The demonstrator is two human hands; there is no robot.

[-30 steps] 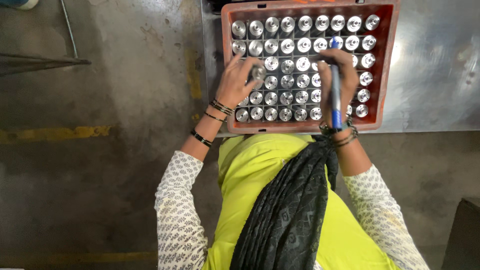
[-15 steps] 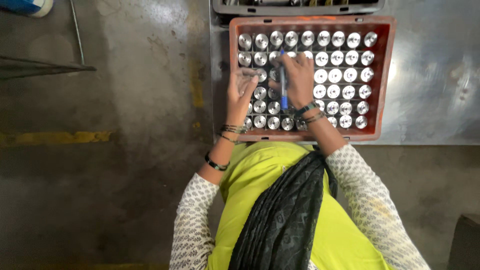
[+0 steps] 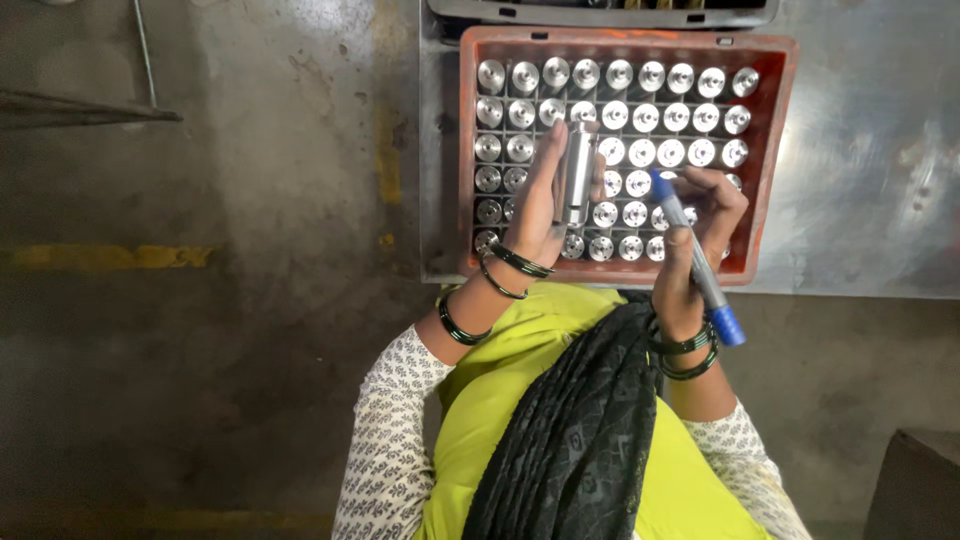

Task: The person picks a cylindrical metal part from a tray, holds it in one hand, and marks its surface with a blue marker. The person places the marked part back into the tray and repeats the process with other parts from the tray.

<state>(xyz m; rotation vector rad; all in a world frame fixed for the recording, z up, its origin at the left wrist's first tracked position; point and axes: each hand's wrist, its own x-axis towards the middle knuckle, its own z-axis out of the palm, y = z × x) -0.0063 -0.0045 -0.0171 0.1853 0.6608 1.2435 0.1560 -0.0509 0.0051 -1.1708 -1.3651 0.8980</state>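
Note:
An orange crate [image 3: 775,120] on a metal table holds several rows of shiny metal cylinders [image 3: 660,115] standing upright. My left hand [image 3: 535,205] holds one metal cylinder [image 3: 577,172] lifted above the crate, fingers wrapped along its side. My right hand [image 3: 700,235] grips a blue marker pen [image 3: 695,260], its tip pointing up toward the crate and its capped end toward my wrist. Both wrists wear dark bangles.
The steel table [image 3: 870,220] extends to the right of the crate. A grey tray edge [image 3: 600,12] sits behind the crate. To the left lies concrete floor with a yellow line [image 3: 110,257]. A dark box corner [image 3: 915,485] is at lower right.
My left hand has lifted one cylinder out of the crate. My right hand with the marker has drawn back from the left of the crate to its right front.

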